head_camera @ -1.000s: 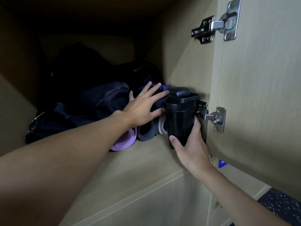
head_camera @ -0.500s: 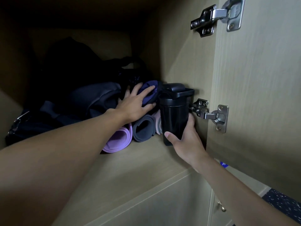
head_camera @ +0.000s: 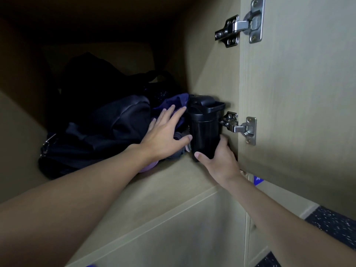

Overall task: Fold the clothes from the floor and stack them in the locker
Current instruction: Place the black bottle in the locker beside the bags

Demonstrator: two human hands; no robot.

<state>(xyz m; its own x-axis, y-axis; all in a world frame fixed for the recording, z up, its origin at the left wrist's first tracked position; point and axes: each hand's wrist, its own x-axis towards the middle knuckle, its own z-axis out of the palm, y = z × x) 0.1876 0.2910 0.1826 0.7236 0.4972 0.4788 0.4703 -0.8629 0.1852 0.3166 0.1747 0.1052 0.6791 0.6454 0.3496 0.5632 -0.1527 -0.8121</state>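
Inside the open locker (head_camera: 173,176) lies a pile of dark clothes (head_camera: 119,120) with a purple garment (head_camera: 173,102) on top at the right. My left hand (head_camera: 165,133) lies flat with straight fingers against the purple garment and the rolled items below it. A black shaker bottle (head_camera: 205,128) stands upright at the locker's right wall. My right hand (head_camera: 217,158) grips its lower part from the front. A lilac roll (head_camera: 148,166) shows just under my left wrist.
A dark bag with a metal buckle (head_camera: 48,143) fills the locker's left and back. The open door (head_camera: 298,93) hangs at the right on two metal hinges, the lower hinge (head_camera: 238,127) right beside the bottle. Speckled dark floor (head_camera: 335,224) shows at the bottom right.
The bottle has gone deeper into the locker toward the right wall. My left hand has shifted over the rolled items, covering most of them.
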